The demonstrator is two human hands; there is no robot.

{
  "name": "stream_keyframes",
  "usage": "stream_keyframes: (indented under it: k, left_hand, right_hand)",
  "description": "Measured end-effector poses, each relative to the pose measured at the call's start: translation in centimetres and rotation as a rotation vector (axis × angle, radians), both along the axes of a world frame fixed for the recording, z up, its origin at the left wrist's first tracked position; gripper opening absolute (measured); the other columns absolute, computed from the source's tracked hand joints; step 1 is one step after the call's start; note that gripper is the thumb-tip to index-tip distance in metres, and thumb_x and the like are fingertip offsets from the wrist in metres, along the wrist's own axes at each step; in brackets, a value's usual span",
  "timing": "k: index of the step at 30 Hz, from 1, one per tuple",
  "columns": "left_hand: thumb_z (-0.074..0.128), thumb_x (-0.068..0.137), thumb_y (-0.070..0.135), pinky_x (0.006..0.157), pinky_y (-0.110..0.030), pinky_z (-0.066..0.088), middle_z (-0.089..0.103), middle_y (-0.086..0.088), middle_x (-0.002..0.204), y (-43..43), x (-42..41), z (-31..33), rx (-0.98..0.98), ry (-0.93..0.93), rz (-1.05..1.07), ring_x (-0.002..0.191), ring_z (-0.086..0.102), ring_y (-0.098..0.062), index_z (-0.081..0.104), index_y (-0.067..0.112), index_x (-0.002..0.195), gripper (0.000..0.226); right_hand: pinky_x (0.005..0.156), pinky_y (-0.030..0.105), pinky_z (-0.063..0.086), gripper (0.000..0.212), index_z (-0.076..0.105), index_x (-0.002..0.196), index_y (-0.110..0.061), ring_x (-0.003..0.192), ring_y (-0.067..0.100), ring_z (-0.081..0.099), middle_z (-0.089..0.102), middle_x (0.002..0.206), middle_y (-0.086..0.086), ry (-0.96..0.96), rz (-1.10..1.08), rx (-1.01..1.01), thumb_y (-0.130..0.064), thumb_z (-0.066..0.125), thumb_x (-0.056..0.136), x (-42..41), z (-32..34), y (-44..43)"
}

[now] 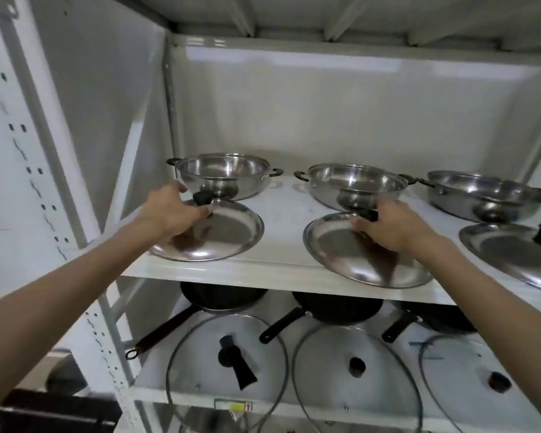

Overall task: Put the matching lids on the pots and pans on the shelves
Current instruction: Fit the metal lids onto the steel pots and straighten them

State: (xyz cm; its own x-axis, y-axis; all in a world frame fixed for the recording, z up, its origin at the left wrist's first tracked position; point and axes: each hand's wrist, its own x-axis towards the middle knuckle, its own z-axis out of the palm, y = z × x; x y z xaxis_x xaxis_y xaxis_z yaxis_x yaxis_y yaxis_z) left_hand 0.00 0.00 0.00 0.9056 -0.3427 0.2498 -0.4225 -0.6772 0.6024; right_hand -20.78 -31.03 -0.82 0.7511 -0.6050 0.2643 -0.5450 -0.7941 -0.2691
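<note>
On the upper white shelf [281,267] stand three open steel pots: left [224,173], middle [355,184], right [484,195]. In front of each lies a steel lid with a black knob. My left hand [172,210] is closed around the knob of the left steel lid [222,235]. My right hand [388,226] grips the knob of the middle steel lid [356,251]. Both lids still rest on the shelf. The right steel lid [512,251] lies untouched, its knob showing.
On the lower shelf sit three black pans with long handles, such as the left pan [222,296], and three glass lids, such as the left glass lid [228,364], in front of them. A perforated shelf upright [22,145] rises at the left. Dark objects lie at the bottom left.
</note>
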Motion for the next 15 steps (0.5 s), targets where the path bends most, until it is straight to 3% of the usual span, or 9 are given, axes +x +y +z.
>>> stream_keyframes:
  k: [4, 8, 11, 15]
  left_hand:
    - [0.073, 0.078, 0.052, 0.089, -0.037, 0.049, 0.071, -0.018, 0.110, -1.2, 1.1, -0.4, 0.072, 0.007, 0.016, 0.108, 0.063, -0.036, 0.067, 0.011, 0.118, 0.057]
    - [0.074, 0.081, 0.046, 0.089, -0.040, 0.050, 0.072, -0.020, 0.100, -2.6, 1.3, -0.6, 0.097, -0.087, 0.026, 0.102, 0.064, -0.038, 0.072, 0.006, 0.102, 0.045]
    - [0.074, 0.081, 0.043, 0.089, -0.044, 0.051, 0.070, -0.023, 0.104, -3.2, 1.7, -0.7, 0.120, -0.128, 0.014, 0.102, 0.064, -0.041, 0.071, 0.004, 0.105, 0.046]
    - [0.075, 0.082, 0.035, 0.085, -0.042, 0.052, 0.070, -0.024, 0.097, -3.1, 1.0, -0.6, 0.081, -0.208, -0.025, 0.097, 0.064, -0.039, 0.072, 0.001, 0.102, 0.039]
  right_hand:
    - [0.077, 0.036, 0.049, 0.035, 0.055, 0.096, -0.009, 0.087, 0.031, 0.057, 0.064, 0.109, 0.017, 0.122, -0.018, -0.075, -0.043, 0.054, 0.092, 1.2, 0.6, 0.1]
    - [0.079, 0.037, 0.048, 0.038, 0.055, 0.106, -0.009, 0.088, 0.032, 0.056, 0.058, 0.103, 0.014, 0.175, -0.045, -0.133, -0.045, 0.049, 0.094, 1.2, 0.9, 0.3]
    - [0.070, 0.032, 0.042, 0.028, 0.052, 0.094, -0.013, 0.079, 0.028, 0.050, 0.052, 0.090, 0.009, 0.123, -0.020, -0.197, -0.040, 0.048, 0.095, 1.3, 0.5, 0.5]
    - [0.059, 0.030, 0.038, 0.037, 0.045, 0.068, -0.014, 0.070, 0.026, 0.052, 0.054, 0.078, 0.007, -0.020, -0.001, -0.181, -0.042, 0.053, 0.090, 1.0, -0.2, 0.1]
